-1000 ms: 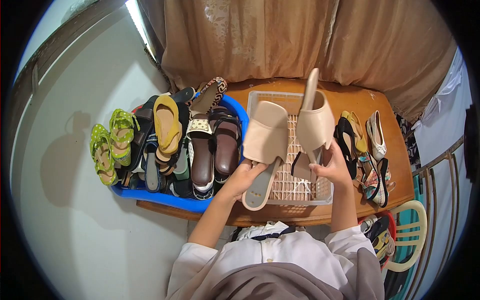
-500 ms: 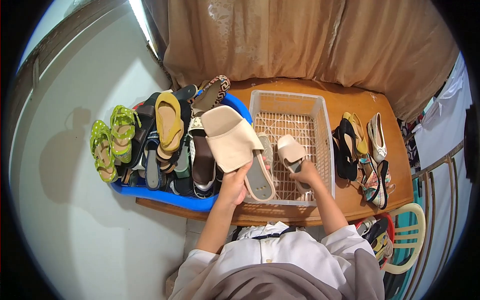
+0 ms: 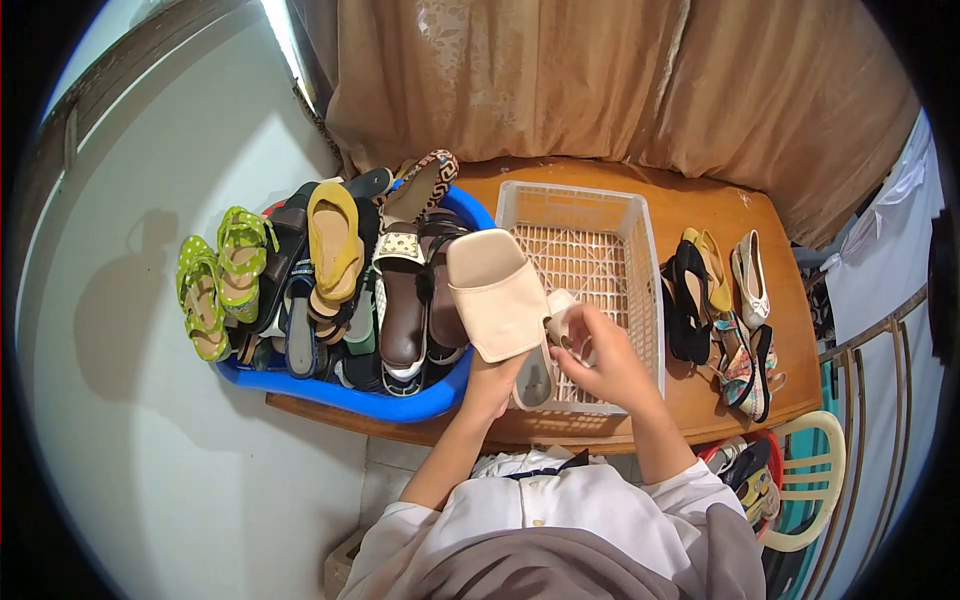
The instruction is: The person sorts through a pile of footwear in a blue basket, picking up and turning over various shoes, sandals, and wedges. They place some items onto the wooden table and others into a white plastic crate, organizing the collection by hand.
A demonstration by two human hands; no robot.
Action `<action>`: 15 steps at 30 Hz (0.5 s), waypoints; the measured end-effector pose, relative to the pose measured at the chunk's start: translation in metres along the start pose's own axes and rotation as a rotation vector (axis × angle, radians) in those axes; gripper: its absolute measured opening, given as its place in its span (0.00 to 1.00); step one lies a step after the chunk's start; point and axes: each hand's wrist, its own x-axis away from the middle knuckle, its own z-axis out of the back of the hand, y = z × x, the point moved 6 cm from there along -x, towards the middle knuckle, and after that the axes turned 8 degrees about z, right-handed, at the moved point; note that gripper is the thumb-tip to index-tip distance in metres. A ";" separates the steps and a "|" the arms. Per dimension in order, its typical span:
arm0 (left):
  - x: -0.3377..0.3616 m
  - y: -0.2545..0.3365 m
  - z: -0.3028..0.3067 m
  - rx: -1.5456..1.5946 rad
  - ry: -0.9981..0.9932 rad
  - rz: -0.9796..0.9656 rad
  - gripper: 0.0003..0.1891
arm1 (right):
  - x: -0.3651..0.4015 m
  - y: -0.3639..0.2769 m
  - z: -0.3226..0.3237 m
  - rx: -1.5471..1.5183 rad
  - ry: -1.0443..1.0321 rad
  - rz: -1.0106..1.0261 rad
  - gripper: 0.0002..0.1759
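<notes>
My left hand (image 3: 490, 387) grips a beige slide sandal (image 3: 498, 310) near its heel, broad strap facing up, above the right rim of the blue basin (image 3: 432, 402). Beside it, a second beige slide sandal (image 3: 561, 303) is mostly hidden behind the first and behind my fingers. My right hand (image 3: 607, 368) has its fingers curled at this second sandal. Both hands are close together over the near left part of a clear plastic crate (image 3: 648, 290). In the basin, a brown slide with a white strap (image 3: 404, 315) lies nearest the held pair.
Yellow sandals (image 3: 334, 240) and green polka-dot sandals (image 3: 204, 305) top the basin's pile. Black wedges (image 3: 690, 300), white flats (image 3: 752, 280) and patterned wedges (image 3: 745, 370) stand on the wooden table (image 3: 790, 330). Right of me are a red shoe basket (image 3: 775, 470) and a plastic chair (image 3: 822, 480).
The left hand's sandal has shifted right and turned more upright. My right hand has brought the other sandal left, up against and behind the first.
</notes>
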 end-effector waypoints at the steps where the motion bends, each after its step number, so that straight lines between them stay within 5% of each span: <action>1: 0.002 -0.001 -0.003 -0.051 -0.014 -0.011 0.24 | -0.001 -0.007 0.002 0.102 0.098 0.146 0.28; 5: 0.009 -0.001 -0.010 -0.211 -0.033 -0.057 0.25 | -0.005 -0.011 -0.003 0.197 0.184 0.399 0.43; 11: 0.005 -0.018 -0.003 -0.322 0.069 -0.116 0.24 | -0.012 0.009 -0.017 0.289 0.418 0.387 0.37; 15: 0.009 0.020 -0.005 -0.658 0.153 -0.185 0.35 | -0.014 0.011 -0.018 0.246 0.420 0.317 0.34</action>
